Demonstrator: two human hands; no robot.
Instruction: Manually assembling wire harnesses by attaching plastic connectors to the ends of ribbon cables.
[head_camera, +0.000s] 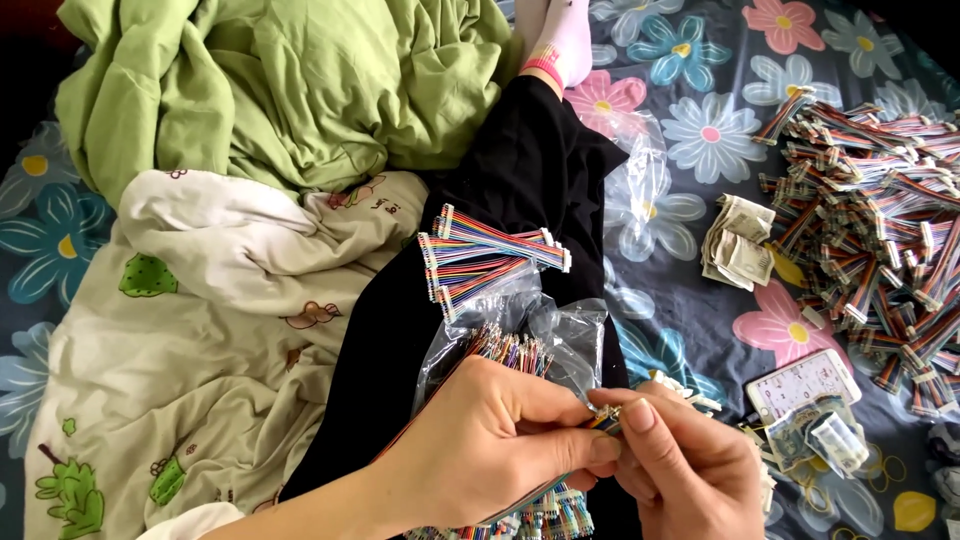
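My left hand grips a bundle of rainbow-coloured ribbon wires that sticks out of a clear plastic bag on my lap. My right hand pinches the end of a few of those wires with a small connector at the fingertips, right against my left thumb. Just beyond the bag, several finished rainbow ribbon cables with white end connectors lie across my black trouser leg.
A large heap of the same ribbon cables lies at the right on the flowered bedsheet. Folded banknotes, a phone and a small clear box lie near it. A green blanket and printed quilt fill the left.
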